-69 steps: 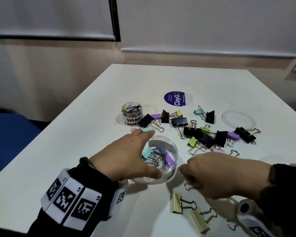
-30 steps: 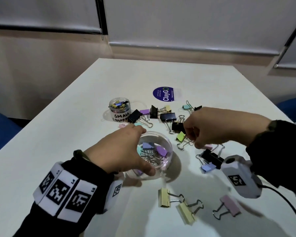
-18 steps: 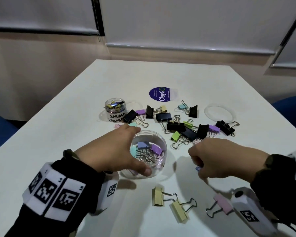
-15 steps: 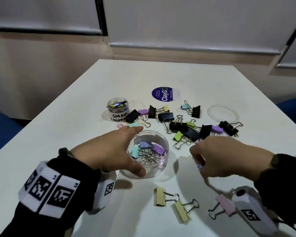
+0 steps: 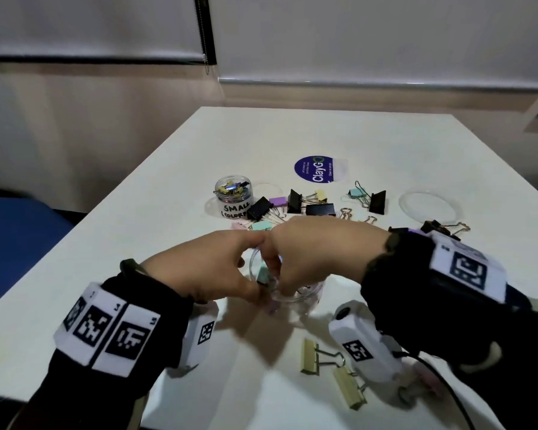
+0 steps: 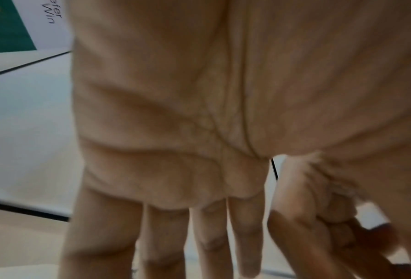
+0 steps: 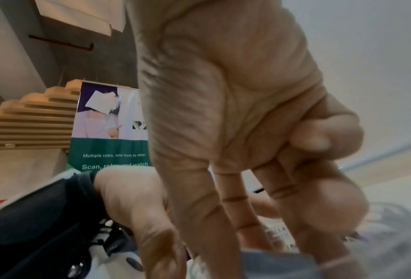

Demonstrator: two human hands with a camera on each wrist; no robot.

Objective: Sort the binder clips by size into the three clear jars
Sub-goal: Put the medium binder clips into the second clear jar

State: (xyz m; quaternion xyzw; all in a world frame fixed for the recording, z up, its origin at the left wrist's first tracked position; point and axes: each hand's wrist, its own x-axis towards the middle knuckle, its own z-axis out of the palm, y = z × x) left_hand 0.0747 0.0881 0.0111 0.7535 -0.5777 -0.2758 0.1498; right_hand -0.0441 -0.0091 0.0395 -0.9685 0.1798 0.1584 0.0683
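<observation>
My left hand (image 5: 249, 265) grips the wide clear jar (image 5: 308, 294) near the table's front, thumb on its near wall and index finger over the far rim. A mint clip (image 5: 263, 273) shows inside the jar. My right hand (image 5: 275, 271) hangs over the jar's mouth with its fingertips bunched and pointing down. They pinch a bluish binder clip (image 7: 278, 264), which is blurred and mostly hidden. A small clear jar (image 5: 234, 197) labelled SMALL holds tiny clips at the back left. Several black and pastel clips (image 5: 320, 209) lie loose behind my hands.
Two yellow clips (image 5: 309, 356) and a pink clip (image 5: 426, 383) lie near the front edge, under my right wrist. A clear lid (image 5: 429, 206) sits at the right and a round blue ClayGo label (image 5: 316, 172) behind the clips. The table's far half is bare.
My right hand took a bluish clip from the table right of the jar and moved left over the jar's mouth. The left hand kept its grip on the jar.
</observation>
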